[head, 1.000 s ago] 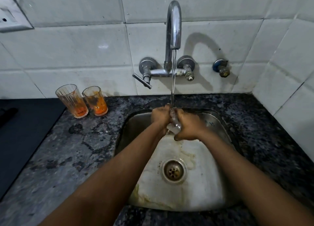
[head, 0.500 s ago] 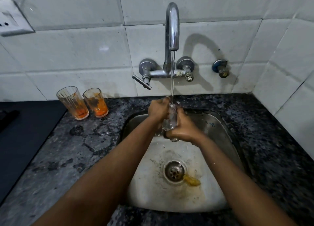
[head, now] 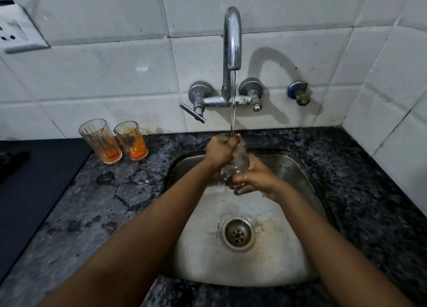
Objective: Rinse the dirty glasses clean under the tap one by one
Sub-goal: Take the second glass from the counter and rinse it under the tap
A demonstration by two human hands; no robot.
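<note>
A clear glass point(head: 240, 159) stands upright over the sink, right under the running stream from the chrome tap point(head: 232, 41). My left hand point(head: 220, 150) is closed over its rim, fingers at the mouth. My right hand point(head: 254, 178) grips its base from below. Two dirty glasses stand on the counter left of the sink, by the wall: a ribbed one point(head: 100, 140) with orange streaks and a smaller one point(head: 131, 140) with orange and dark residue.
The steel sink point(head: 300, 249) has a round drain point(head: 238, 234) and brownish stains. Wet dark granite counter point(head: 97, 209) surrounds it. A dark mat point(head: 30, 186) lies at far left. White tiled walls close the back and right; a socket plate point(head: 18, 28) sits upper left.
The glass has risen and turned upright under the stream. My left hand moved up to its rim, my right down to its base. The orange residue near the drain has washed away.
</note>
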